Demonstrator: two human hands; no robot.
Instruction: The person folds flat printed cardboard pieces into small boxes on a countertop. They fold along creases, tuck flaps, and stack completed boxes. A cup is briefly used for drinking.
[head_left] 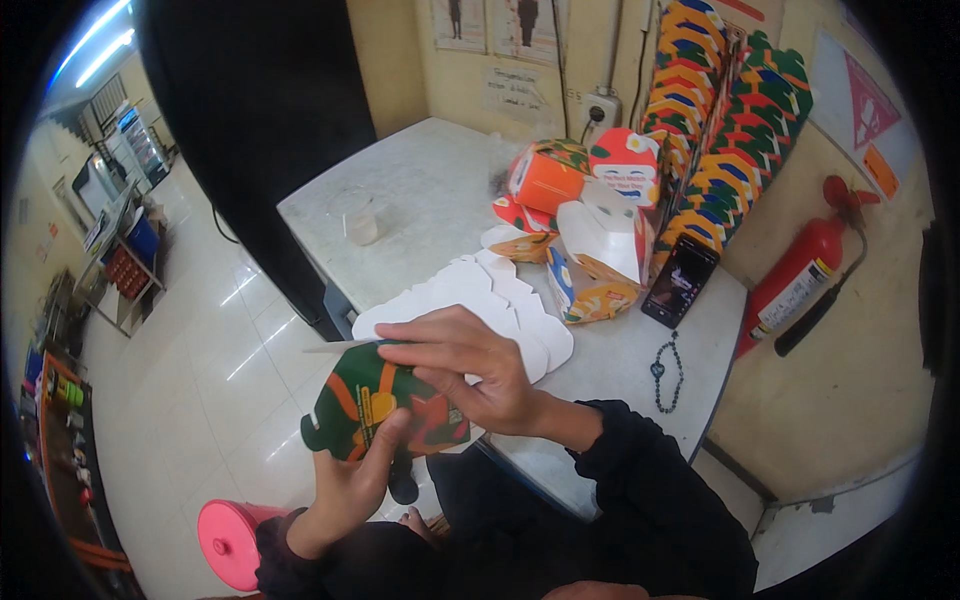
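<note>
A green paper food box (340,405) with orange and red shapes is held up in front of me, partly folded. My left hand (350,490) grips it from below, its thumb pressed on the printed side. Across its top edge lies my right hand (485,375), fingers stretched over a white flap and thumb bent against the box. Just beyond, flat white card blanks (470,295) lie in an overlapping pile on the table. Past them stand several folded boxes, among them an open one (600,245) and an orange one (548,178).
Tall stacks of printed blanks (745,150) lean at the wall. On the table (400,180) are a small clear cup (361,228), a phone (683,280) and a bead string (667,375). A fire extinguisher (800,265) is at right; a pink lidded bin (228,543) stands on the floor.
</note>
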